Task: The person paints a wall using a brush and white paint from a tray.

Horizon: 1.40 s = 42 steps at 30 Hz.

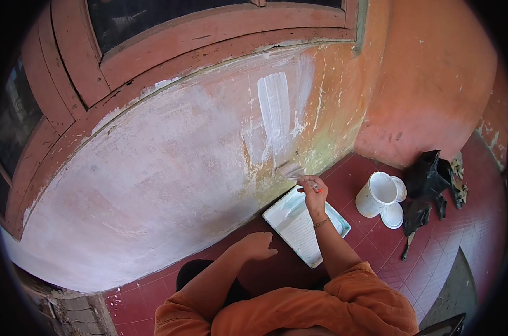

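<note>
My right hand [312, 191] grips the handle of a wide paintbrush [291, 170], whose bristles are at the lower part of the wall [182, 168]. Above the brush, a fresh white paint stroke [275, 105] runs down the wall over patchy orange and pale paint. Beneath my right forearm lies a white paint tray [298, 229] with a ribbed slope and paint in its deep end. My left hand [256, 245] hangs to the left of the tray with nothing in it, its fingers loosely bent and apart.
A white paint bucket [373, 195] stands on the red tiled floor [359, 235], with round lids [391, 215] beside it. Black plastic bags [428, 176] lie farther right, near the orange side wall [430, 84]. A reddish window frame [220, 31] runs above the painted wall.
</note>
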Motion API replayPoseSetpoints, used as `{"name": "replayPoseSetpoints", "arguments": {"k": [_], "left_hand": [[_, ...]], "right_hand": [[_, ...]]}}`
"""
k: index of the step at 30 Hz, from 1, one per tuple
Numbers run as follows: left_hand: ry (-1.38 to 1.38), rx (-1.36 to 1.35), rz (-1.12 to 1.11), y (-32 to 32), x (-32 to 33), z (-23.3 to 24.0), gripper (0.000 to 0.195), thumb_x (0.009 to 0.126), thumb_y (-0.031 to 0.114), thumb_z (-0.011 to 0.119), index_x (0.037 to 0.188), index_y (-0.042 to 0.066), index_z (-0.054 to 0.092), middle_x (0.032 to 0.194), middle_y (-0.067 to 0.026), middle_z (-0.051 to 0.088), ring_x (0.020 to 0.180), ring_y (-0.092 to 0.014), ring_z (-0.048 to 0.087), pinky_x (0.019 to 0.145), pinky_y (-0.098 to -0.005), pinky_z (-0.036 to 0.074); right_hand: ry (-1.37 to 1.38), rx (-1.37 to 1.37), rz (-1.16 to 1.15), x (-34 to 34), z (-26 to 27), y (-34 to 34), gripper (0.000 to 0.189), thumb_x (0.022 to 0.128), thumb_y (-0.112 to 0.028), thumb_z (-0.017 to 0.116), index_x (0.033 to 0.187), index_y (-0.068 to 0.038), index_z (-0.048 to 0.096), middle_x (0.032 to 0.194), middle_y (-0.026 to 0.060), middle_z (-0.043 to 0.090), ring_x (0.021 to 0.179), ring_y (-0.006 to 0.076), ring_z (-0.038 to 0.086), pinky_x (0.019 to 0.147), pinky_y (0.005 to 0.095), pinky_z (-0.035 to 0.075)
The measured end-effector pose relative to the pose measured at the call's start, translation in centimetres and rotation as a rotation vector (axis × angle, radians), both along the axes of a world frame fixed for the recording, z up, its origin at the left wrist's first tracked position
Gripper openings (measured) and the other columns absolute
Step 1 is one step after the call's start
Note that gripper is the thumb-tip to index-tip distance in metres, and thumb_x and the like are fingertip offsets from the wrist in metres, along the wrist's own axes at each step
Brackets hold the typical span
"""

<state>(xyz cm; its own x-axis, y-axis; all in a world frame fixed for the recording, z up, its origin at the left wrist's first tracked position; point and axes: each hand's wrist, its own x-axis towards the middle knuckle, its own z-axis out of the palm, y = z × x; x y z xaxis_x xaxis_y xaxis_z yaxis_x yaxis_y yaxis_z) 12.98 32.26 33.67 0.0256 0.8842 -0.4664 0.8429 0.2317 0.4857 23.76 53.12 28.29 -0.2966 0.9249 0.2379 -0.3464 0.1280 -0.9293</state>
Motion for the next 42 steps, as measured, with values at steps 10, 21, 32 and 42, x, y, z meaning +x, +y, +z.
{"name": "replayPoseSetpoints", "arguments": {"k": [10,21,32,42], "left_hand": [[0.057,0.011,-0.047,1.4,-0.2,-0.9,0.052,0.081,0.04,0.065,0.108,-0.004,0.059,0.105,-0.0241,0.064,0.1,-0.037,0.061,0.087,-0.0441,0.048],[0.005,0.055,-0.053,1.9,-1.3,-1.4,0.053,0.079,0.042,0.066,0.105,-0.004,0.062,0.105,-0.0242,0.064,0.101,-0.037,0.061,0.088,-0.0422,0.048],[0.057,-0.036,-0.063,2.8,-1.2,-2.0,0.051,0.08,0.041,0.067,0.109,-0.001,0.059,0.107,-0.021,0.064,0.1,-0.034,0.061,0.084,-0.0408,0.048],[0.03,-0.01,-0.09,3.4,-1.0,-1.9,0.051,0.08,0.043,0.066,0.106,-0.001,0.061,0.106,-0.0211,0.065,0.099,-0.034,0.062,0.083,-0.0406,0.048]], "right_hand": [[-0.197,0.124,0.049,-4.5,11.9,3.6,0.021,0.084,-0.018,0.073,0.084,-0.001,0.061,0.067,0.0027,0.06,0.06,0.0116,0.063,0.046,0.0243,0.05],[0.171,0.434,-0.087,-0.6,30.9,2.2,0.027,0.087,-0.021,0.07,0.093,0.004,0.061,0.076,0.0123,0.067,0.065,0.0193,0.068,0.052,0.0265,0.055],[0.278,-0.031,-0.065,-2.2,10.5,-0.5,0.019,0.089,-0.009,0.063,0.102,0.004,0.059,0.095,0.014,0.065,0.087,0.0241,0.068,0.067,0.0328,0.059],[-0.189,0.088,-0.052,-4.0,8.6,1.1,0.016,0.084,-0.014,0.071,0.081,0.0,0.064,0.066,0.0018,0.059,0.057,0.008,0.056,0.051,0.0243,0.051]]}}
